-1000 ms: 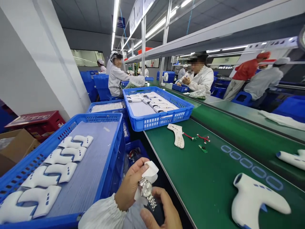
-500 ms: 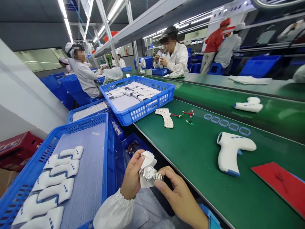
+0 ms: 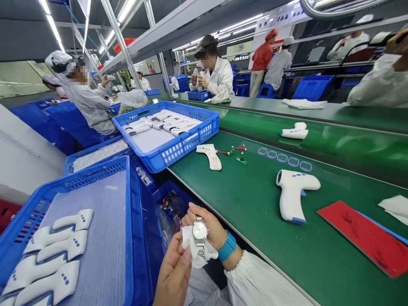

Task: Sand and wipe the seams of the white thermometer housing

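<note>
The left hand (image 3: 174, 272) pinches a white paper wipe (image 3: 195, 250) against a silver metal wristwatch (image 3: 199, 231) held by the right hand (image 3: 205, 223), both hands together

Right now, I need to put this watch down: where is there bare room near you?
Nearest the watch, bare green belt lies between the belt's near edge and the thermometer, left of the red mat. More lies below the small board. Crowded: the blue crates of white shells at left.
</note>
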### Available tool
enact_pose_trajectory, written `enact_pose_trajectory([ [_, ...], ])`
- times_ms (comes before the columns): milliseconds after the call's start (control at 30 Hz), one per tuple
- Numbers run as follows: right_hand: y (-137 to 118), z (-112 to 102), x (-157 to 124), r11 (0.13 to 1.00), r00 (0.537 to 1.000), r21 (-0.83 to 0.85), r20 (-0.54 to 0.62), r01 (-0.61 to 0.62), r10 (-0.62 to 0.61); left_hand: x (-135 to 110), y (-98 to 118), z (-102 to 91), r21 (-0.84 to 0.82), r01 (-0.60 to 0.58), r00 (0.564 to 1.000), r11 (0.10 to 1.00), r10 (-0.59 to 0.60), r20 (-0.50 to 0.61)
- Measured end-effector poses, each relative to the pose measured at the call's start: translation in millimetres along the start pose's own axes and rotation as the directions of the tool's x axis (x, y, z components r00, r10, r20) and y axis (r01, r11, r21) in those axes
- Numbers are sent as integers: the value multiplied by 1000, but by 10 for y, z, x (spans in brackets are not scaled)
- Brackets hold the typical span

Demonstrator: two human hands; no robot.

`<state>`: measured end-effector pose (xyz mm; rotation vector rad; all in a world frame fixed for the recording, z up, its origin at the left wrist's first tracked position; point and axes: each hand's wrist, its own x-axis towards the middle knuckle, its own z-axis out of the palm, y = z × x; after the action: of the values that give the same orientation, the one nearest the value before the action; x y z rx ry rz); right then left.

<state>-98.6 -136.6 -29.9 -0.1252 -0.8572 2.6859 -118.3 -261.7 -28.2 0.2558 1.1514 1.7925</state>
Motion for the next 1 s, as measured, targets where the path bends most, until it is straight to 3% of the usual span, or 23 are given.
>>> enact_pose_trajectory([
  [333,35,-25,26,996,995,61,78,-62,58,32,-52,-121,-17,44,999,999,-44,26],
  [533,91,-88,46,996,997,63,53,-62,59,72,-32,-104,92,31,993,995,-41,110],
  [667,132,-127,49,996,998,60,25,-61,60,84,-13,-68,154,48,993,987,-63,96],
  [1000,163,-148,79,998,998,-7,-16,-66,66,98,-4,-20,125,41,995,991,-51,82],
])
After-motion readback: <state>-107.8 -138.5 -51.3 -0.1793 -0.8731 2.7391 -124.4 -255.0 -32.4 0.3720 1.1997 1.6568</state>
